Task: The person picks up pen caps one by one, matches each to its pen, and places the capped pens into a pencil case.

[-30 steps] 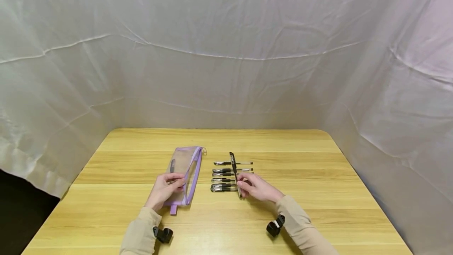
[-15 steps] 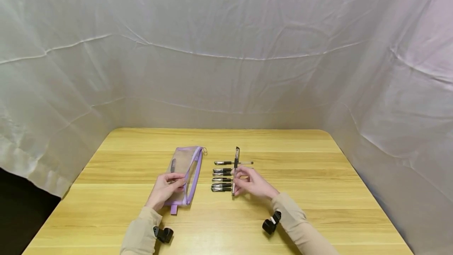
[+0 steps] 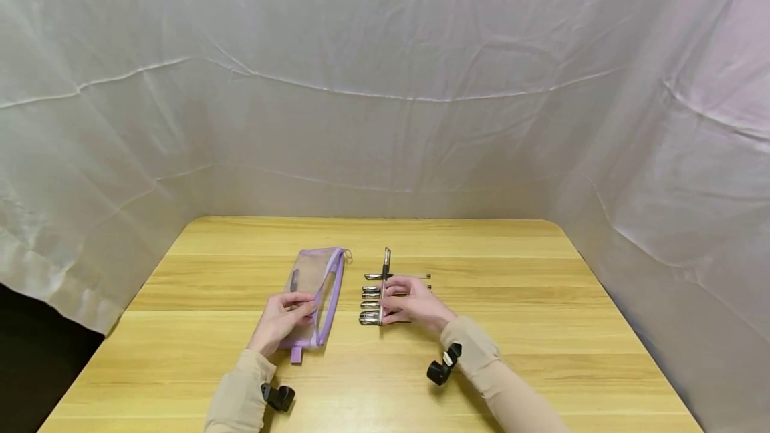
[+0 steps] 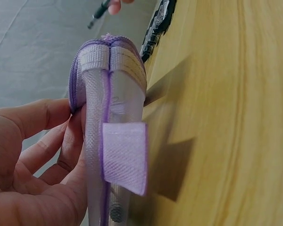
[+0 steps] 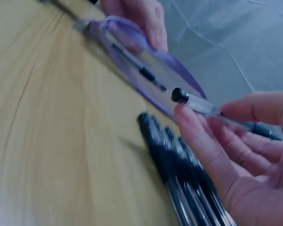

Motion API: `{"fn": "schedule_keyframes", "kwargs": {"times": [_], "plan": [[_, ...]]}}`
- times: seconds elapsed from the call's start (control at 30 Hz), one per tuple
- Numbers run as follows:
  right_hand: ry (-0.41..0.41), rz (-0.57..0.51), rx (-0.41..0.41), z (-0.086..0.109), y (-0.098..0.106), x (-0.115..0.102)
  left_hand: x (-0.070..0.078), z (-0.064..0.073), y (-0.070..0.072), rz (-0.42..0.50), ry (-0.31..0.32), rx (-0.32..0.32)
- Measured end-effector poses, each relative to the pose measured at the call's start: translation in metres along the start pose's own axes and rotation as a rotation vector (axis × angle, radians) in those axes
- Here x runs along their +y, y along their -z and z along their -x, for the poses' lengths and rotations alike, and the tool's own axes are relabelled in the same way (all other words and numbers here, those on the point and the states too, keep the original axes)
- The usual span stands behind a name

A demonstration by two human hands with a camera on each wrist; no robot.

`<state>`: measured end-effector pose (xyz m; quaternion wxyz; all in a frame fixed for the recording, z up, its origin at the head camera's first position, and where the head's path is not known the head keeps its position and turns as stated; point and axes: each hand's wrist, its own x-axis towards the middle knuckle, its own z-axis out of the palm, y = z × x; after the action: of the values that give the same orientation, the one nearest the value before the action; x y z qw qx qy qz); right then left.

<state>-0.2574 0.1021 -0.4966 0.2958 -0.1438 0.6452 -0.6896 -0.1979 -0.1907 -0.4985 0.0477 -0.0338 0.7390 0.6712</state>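
Note:
A mesh zip pencil case (image 3: 311, 266) with purple edging lies on the left side, its zipped mouth gaping towards the right. My left hand (image 3: 281, 319) pinches the near rim of that mouth between thumb and fingers. Inside the case a pen (image 5: 141, 69) shows through the opening. My right hand (image 3: 416, 303) holds another black gel pen (image 3: 386, 260) by its clear barrel, capped end pointing away from me. This pen hovers over a row of several similar pens (image 3: 369, 318), whose barrels my right hand partly hides.
All of this is on a wood-grain table (image 3: 511, 379). Pale grey cloth (image 3: 385, 152) hangs along the back and sides. Wrist cameras are strapped to the left sleeve (image 3: 240, 389) and the right sleeve (image 3: 487, 366). A purple fabric tab (image 4: 125, 155) sticks out from the case's near end.
My right hand has moved left with the pen, towards the case, and the pen has turned from slanted to nearly straight away from me. My left hand and the case stay put.

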Motion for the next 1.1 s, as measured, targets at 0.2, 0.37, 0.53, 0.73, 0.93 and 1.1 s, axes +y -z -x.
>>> {"fn": "schedule_keyframes", "kwargs": {"times": [0.2,0.37,0.53,0.73,0.93,1.1], "plan": [[-0.069,-0.029,-0.033,-0.018,-0.013,-0.003,0.001,0.001,0.0,0.001,0.002,0.003],[-0.116,-0.003,-0.039,-0.035,-0.026,-0.003,0.002,0.001,0.0,0.001,-0.002,0.009],[-0.145,0.008,-0.034,-0.048,-0.042,-0.004,0.003,0.001,0.001,0.009,-0.007,0.011],[-0.119,0.018,-0.069,-0.06,-0.057,-0.004,0.003,0.002,0.0,0.001,-0.005,0.012],[-0.049,0.016,-0.065,-0.053,-0.053,-0.004,0.004,0.002,-0.001,0.015,-0.006,0.001],[-0.012,0.119,0.007,-0.034,-0.035,0.0,0.003,0.003,-0.001,0.019,-0.015,0.003]]}}
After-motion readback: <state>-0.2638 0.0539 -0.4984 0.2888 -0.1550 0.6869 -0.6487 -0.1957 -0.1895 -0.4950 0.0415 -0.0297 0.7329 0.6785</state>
